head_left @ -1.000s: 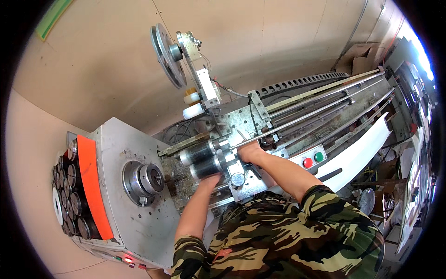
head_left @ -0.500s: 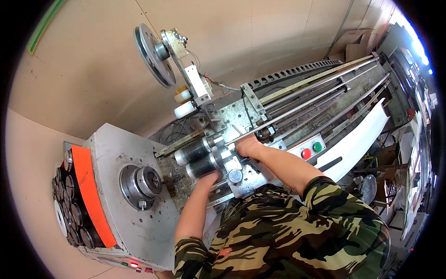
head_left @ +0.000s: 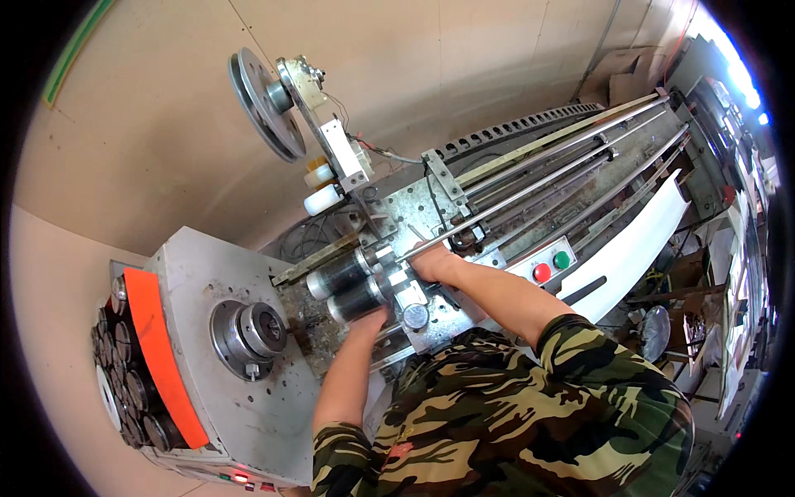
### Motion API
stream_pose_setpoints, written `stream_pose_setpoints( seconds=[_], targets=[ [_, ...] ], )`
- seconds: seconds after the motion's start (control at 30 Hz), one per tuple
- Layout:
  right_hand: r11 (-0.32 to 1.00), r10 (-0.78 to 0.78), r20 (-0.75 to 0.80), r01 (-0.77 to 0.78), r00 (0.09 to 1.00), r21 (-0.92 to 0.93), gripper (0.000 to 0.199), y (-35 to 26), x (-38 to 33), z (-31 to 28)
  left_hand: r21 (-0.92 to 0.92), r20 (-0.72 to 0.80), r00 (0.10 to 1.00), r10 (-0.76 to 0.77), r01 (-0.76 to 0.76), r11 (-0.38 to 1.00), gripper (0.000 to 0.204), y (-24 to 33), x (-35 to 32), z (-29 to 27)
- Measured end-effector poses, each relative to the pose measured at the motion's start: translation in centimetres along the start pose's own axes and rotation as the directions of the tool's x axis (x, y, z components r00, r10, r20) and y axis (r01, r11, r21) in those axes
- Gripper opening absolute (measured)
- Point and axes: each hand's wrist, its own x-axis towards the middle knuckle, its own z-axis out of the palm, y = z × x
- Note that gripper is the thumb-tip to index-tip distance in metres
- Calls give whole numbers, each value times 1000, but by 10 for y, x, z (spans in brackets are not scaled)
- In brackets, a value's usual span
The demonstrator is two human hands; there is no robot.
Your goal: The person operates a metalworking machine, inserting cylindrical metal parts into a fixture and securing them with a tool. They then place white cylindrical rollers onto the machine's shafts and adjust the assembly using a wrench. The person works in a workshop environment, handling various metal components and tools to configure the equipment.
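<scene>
In the middle of the head view, two black cylinders with pale ends lie side by side on a metal carriage, the nearer cylinder (head_left: 358, 300) just beyond my left hand (head_left: 373, 320). That hand reaches against its underside, and its fingers are hidden there. My right hand (head_left: 431, 262) rests on the carriage plate (head_left: 411, 209), beside a long steel rod (head_left: 530, 192) that passes over its fingers; what they hold, if anything, does not show. A round metal knob (head_left: 416, 316) sits on the carriage between my two arms.
On the left stands a grey machine housing (head_left: 195, 273) with a round chuck (head_left: 263, 330) and an orange panel (head_left: 166, 356). Several dark cylinders (head_left: 137, 385) are stacked beside it. Beyond the carriage rises a pulley wheel (head_left: 269, 103). A red button (head_left: 542, 272) and green button (head_left: 561, 260) are right.
The whole view has shifted slightly, so the machine appears a little further left. Both hands stay at the same places on the carriage, with no clear change of grip.
</scene>
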Motion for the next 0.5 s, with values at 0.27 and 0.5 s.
stream_pose_setpoints(
  seconds=[0.27, 0.5],
  targets=[
    [996, 64, 67, -68, 996, 56, 23, 2, -3, -6, -166, -7, 994, -111, 108, 980, 38, -8, 4, 11],
    [985, -26, 72, 13, 997, 170, 23, 8, -1, -3, -130, 14, 997, -72, 73, 989, 40, 5, 8, 2]
  ],
)
